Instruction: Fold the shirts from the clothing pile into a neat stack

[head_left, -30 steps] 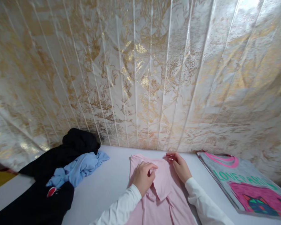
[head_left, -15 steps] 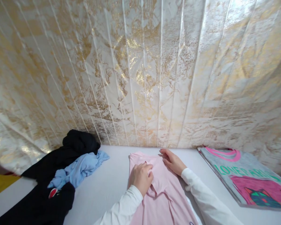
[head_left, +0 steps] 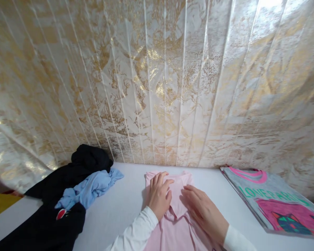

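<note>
A pink garment, its kind not fully shown, point(head_left: 172, 230) lies lengthwise on the white surface, its upper part folded in and its lower end cut off by the bottom of the view. My left hand point(head_left: 159, 193) rests on its upper left part, fingers spread and slightly bent. Along the right edge, my right hand point(head_left: 205, 212) touches the cloth with fingers stretched forward. Both hands are open, and neither grips the fabric. Part of the folded cloth is hidden under them.
To the left, black clothing point(head_left: 54, 184) lies heaped with a crumpled light blue garment point(head_left: 94, 188). A yellow item point(head_left: 2, 205) shows at the far left. Folded grey T-shirts with pink trim point(head_left: 274, 188) are stacked at right. A gold-patterned curtain point(head_left: 167, 87) hangs behind the white surface point(head_left: 107, 223).
My right hand has moved from the garment's top right corner down toward me along its right edge. My left hand has slid slightly up the cloth, its fingers straighter.
</note>
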A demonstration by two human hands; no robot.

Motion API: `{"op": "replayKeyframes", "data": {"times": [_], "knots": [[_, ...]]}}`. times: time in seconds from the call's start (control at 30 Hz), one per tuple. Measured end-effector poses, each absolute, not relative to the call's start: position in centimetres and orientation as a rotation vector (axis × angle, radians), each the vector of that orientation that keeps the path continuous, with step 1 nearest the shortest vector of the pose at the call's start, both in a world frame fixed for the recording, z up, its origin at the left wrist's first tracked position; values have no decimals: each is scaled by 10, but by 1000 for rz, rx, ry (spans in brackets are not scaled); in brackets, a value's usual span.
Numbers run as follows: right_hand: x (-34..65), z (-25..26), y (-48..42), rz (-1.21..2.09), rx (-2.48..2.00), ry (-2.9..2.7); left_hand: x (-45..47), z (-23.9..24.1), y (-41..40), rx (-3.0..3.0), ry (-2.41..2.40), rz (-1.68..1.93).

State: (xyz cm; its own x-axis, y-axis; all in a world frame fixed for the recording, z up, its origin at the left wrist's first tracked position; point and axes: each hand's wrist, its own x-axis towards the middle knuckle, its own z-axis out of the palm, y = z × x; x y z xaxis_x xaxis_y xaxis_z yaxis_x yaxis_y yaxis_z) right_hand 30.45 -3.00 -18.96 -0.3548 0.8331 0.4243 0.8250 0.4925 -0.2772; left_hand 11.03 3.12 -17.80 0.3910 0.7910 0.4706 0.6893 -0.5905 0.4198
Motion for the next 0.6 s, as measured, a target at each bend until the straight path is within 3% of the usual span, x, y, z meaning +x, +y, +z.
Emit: {"op": "replayKeyframes", "data": {"times": [0.2, 0.6], "knots": [[280, -183, -73, 5, -1496, -2264, 110, -185, 38, 2543, 857, 696], [278, -211, -75, 66, -1522, -2290, 105, -194, 49, 2684, 885, 392]]}}
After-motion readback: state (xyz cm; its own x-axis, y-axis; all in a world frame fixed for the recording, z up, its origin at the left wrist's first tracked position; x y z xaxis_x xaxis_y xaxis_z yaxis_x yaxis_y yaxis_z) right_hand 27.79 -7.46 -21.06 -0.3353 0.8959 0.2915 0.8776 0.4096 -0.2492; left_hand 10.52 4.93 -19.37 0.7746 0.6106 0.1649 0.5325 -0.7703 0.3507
